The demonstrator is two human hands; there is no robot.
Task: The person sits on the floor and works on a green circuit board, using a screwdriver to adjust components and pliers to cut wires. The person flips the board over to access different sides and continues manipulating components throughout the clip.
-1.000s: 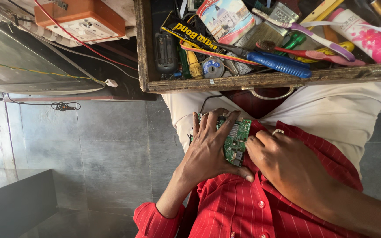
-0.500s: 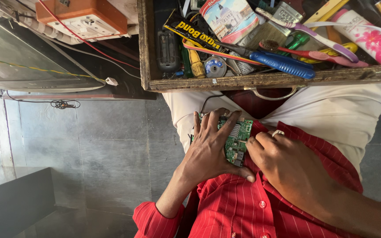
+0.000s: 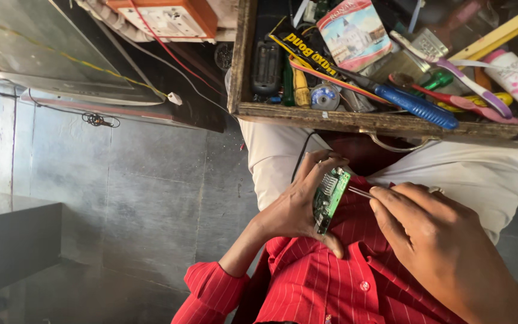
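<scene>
My left hand [image 3: 298,204] grips a small green circuit board [image 3: 330,198] on edge, held over my lap against my red striped shirt [image 3: 331,282]. My right hand [image 3: 433,240] pinches a thin metal tool [image 3: 361,192] whose tip touches the board's right side. Most of that tool is hidden inside my fingers. Both hands sit just below the front edge of a wooden drawer [image 3: 385,123].
The drawer holds a blue-handled screwdriver [image 3: 415,107], a toothbrush [image 3: 451,63], a glue tube [image 3: 304,48], a booklet [image 3: 355,30] and other small tools. An orange socket box [image 3: 169,15] with red wires lies upper left. Grey tiled floor [image 3: 139,192] spreads to the left.
The board has turned from lying flat under my fingers to standing on edge. My right hand has drawn back to the right and now shows a thin tool against the board.
</scene>
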